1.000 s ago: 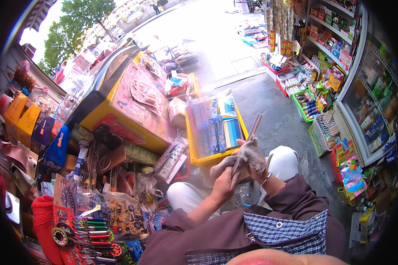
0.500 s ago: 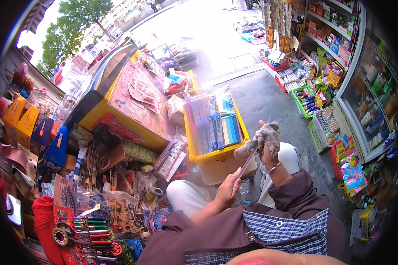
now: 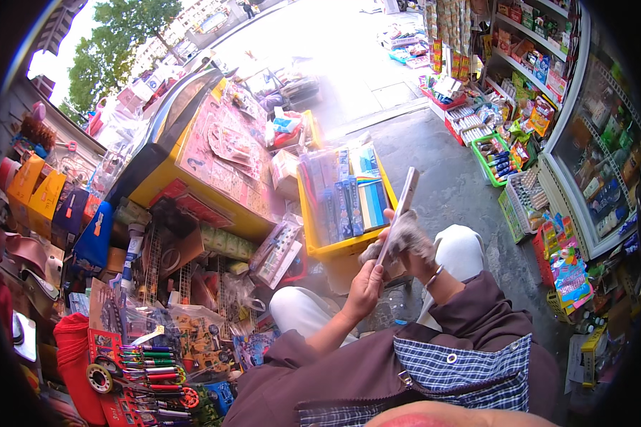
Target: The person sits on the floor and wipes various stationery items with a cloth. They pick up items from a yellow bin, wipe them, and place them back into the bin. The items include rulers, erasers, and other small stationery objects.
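My left hand (image 3: 365,288) grips the lower end of a long flat pale strip (image 3: 400,210) that stands tilted up and to the right. A grey rag (image 3: 404,238) is bunched in my right hand (image 3: 413,250), which wraps it around the strip at mid-length. A bangle sits on my right wrist. Both hands hover above my knees in white trousers, just in front of a yellow crate (image 3: 335,245) filled with blue and clear packets.
A yellow-edged stall table (image 3: 192,192) with pink carded goods stands to the left. Packaged tools and scissors (image 3: 149,356) hang at lower left. Baskets of goods (image 3: 506,164) and a shelf unit (image 3: 584,156) line the right. Grey pavement (image 3: 449,171) runs between them.
The strip, first low and hidden by the rag in both hands, now stands up tilted. My right hand swung out to the right with the rag, then came back onto the strip.
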`<state>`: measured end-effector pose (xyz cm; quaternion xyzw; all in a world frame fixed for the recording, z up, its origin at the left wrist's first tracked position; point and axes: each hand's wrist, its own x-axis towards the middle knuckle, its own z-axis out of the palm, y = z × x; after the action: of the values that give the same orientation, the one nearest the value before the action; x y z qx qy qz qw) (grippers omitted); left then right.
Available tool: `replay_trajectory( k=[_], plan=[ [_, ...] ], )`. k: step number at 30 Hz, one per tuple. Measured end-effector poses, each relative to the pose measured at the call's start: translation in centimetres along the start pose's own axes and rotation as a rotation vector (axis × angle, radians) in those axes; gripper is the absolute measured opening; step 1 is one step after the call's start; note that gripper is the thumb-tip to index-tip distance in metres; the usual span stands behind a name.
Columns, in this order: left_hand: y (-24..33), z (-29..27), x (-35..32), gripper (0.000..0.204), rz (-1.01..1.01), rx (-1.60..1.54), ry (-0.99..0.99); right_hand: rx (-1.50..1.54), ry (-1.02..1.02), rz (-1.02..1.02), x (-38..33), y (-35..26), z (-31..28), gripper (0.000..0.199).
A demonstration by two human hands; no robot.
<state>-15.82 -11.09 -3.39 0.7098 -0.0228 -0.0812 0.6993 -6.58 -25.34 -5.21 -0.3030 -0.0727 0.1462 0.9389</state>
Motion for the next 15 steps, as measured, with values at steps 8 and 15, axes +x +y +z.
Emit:
replay_trajectory(
  k=[8, 15],
  plan=[
    [-2.1, 0.2, -2.7, 0.046, -0.244, -0.256, -0.207, 0.184, 0.175, -0.032, 1.9, -3.8, -1.7, 0.045],
    [-1.4, 0.5, -2.2, 0.046, -0.24, -0.249, -0.128, 0.127, 0.061, 0.127, 0.6, -1.5, -0.5, 0.05]
  ],
)
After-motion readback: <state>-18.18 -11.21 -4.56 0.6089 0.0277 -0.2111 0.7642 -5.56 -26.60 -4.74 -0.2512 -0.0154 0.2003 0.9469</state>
